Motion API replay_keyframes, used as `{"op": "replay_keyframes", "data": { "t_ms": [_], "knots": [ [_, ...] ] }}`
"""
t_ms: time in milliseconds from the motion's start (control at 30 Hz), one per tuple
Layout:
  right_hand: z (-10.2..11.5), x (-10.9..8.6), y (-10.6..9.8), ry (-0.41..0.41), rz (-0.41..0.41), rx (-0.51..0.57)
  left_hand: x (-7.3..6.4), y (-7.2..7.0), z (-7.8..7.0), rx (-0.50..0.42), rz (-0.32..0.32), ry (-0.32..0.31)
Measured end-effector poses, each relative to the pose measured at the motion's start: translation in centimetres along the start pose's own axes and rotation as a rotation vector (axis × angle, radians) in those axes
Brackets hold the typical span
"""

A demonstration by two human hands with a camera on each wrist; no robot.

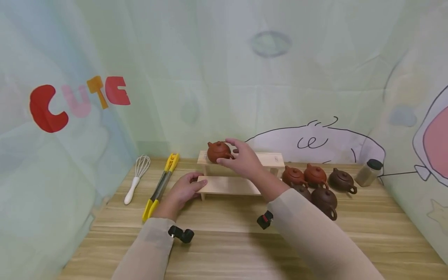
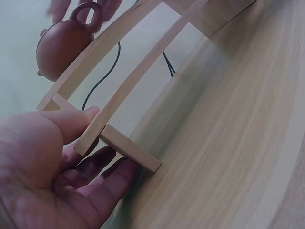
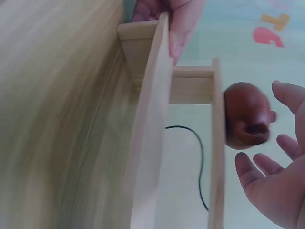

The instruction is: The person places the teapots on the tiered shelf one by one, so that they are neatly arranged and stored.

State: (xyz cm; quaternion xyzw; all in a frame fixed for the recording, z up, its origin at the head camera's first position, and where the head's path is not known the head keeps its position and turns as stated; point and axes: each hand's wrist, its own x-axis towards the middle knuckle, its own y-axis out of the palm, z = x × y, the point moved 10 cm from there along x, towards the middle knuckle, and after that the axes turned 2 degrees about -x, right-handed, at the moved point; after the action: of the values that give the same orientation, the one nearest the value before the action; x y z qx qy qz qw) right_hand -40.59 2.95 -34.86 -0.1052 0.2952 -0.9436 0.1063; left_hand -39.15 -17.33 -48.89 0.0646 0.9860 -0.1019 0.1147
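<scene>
A reddish-brown teapot sits on the left part of the upper tier of a two-step wooden rack. My right hand is beside this teapot with fingers spread. In the right wrist view a gap shows between those fingers and the teapot, whose handle faces the hand. My left hand grips the left end of the lower tier. Seen from the left wrist, its thumb lies on the board and its other fingers curl beneath, by the short leg.
Right of the rack stand more teapots, two reddish and several dark brown. A black-lidded jar is at the far right. On the left lie a white-handled whisk and yellow-tipped tongs. A printed curtain backs the table.
</scene>
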Motion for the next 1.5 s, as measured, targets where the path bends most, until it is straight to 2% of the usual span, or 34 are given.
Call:
{"op": "replay_keyframes", "data": {
  "t_ms": [200, 367, 533, 667, 833, 1000, 1300, 1500],
  "knots": [
    [-0.9, -4.3, -2.1, -0.001, -0.031, 0.023, 0.1, 0.1, 0.2, -0.019, -0.003, 0.007],
    [-2.6, -8.1, -3.9, 0.045, -0.051, 0.037, 0.1, 0.2, 0.2, -0.006, -0.005, 0.005],
    [-4.5, -10.7, -5.8, 0.088, -0.100, 0.021, 0.0, 0.1, 0.1, 0.014, -0.015, 0.003],
    [-5.9, -12.4, -7.3, 0.083, -0.117, -0.001, -0.2, 0.1, 0.0, 0.019, -0.013, -0.002],
    [-7.6, -14.2, -9.5, 0.049, -0.136, -0.017, -0.2, 0.1, 0.0, 0.013, -0.009, -0.003],
    [-9.5, -15.5, -12.3, 0.035, -0.189, -0.084, 0.0, 0.1, 0.0, 0.009, -0.005, -0.011],
    [-13.9, -17.5, -16.8, 0.134, -0.219, -0.170, -0.1, 0.3, 0.1, -0.015, 0.011, -0.010],
    [-16.1, -18.3, -18.5, 0.167, -0.217, -0.215, 0.0, 0.2, 0.1, -0.023, 0.015, -0.011]
  ]
}}
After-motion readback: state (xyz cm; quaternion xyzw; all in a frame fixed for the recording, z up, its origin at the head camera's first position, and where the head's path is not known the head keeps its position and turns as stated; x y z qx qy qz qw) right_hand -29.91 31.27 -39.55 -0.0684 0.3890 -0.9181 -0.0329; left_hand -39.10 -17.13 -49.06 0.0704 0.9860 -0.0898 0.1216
